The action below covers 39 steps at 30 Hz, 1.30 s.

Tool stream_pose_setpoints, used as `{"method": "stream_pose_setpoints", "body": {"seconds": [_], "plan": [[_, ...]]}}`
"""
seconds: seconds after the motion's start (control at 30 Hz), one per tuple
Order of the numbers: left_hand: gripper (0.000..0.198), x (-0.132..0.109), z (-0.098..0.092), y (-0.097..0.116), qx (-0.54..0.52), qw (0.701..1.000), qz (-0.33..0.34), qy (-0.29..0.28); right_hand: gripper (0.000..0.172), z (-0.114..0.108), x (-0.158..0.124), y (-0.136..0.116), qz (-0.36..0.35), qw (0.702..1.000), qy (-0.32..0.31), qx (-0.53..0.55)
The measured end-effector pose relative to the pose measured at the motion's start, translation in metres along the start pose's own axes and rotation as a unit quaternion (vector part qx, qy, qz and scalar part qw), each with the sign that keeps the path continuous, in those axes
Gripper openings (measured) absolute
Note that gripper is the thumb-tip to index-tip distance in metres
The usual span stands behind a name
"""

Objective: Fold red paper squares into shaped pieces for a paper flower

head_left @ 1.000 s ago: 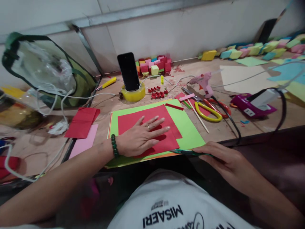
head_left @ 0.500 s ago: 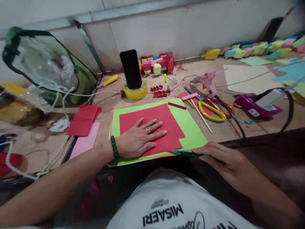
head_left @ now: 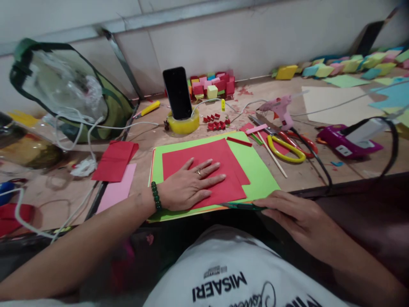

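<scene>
My left hand (head_left: 191, 183) lies flat with fingers spread on red paper sheets (head_left: 204, 155). Under these is a stack of larger sheets with a bright green one (head_left: 258, 170) on top and orange and white edges below. My right hand (head_left: 287, 213) is closed around a thin, dark-green pointed tool (head_left: 241, 206), whose exact kind I cannot make out. The tool lies along the near edge of the stack, its tip pointing left beneath the red paper's corner. A narrow red strip (head_left: 239, 141) rests on the green sheet.
Behind the stack, a phone (head_left: 177, 94) stands in a yellow tape roll (head_left: 183, 125). To the right lie scissors (head_left: 286, 149), a wooden stick (head_left: 271, 154), a pink glue gun (head_left: 277, 111) and a purple power strip (head_left: 348, 143). Folded red paper (head_left: 115, 160) and a green bag (head_left: 111, 98) are left.
My right hand has slid the green tool slightly left along the stack's near edge. My left hand stays pressed on the red paper. The view has shifted a little.
</scene>
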<state>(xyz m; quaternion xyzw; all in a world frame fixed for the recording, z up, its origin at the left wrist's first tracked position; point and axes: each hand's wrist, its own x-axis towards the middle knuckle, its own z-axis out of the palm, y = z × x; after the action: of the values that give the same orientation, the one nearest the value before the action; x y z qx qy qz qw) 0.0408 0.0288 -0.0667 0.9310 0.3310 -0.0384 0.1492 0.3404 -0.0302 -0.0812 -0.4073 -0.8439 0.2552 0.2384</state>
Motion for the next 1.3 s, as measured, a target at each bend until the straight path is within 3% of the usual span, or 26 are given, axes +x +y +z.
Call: {"method": "stream_pose_setpoints", "body": {"seconds": [0.4, 0.6, 0.87, 1.3], "plan": [[0.052, 0.000, -0.001, 0.000, -0.015, 1.000, -0.003, 0.001, 0.025, 0.011, 0.003, -0.005, -0.003, 1.000, -0.018, 0.009], [0.051, -0.013, -0.010, -0.009, -0.044, 0.999, -0.017, 0.021, 0.025, 0.010, 0.002, -0.002, -0.006, 1.000, -0.007, 0.013], [0.051, -0.018, 0.004, -0.013, -0.001, 1.000, -0.018, 0.019, 0.024, 0.017, 0.002, -0.007, -0.010, 1.000, -0.006, 0.001], [0.052, -0.018, 0.004, -0.013, 0.008, 1.000, -0.015, 0.021, 0.024, 0.028, 0.010, -0.019, -0.023, 0.999, -0.027, -0.003]]}}
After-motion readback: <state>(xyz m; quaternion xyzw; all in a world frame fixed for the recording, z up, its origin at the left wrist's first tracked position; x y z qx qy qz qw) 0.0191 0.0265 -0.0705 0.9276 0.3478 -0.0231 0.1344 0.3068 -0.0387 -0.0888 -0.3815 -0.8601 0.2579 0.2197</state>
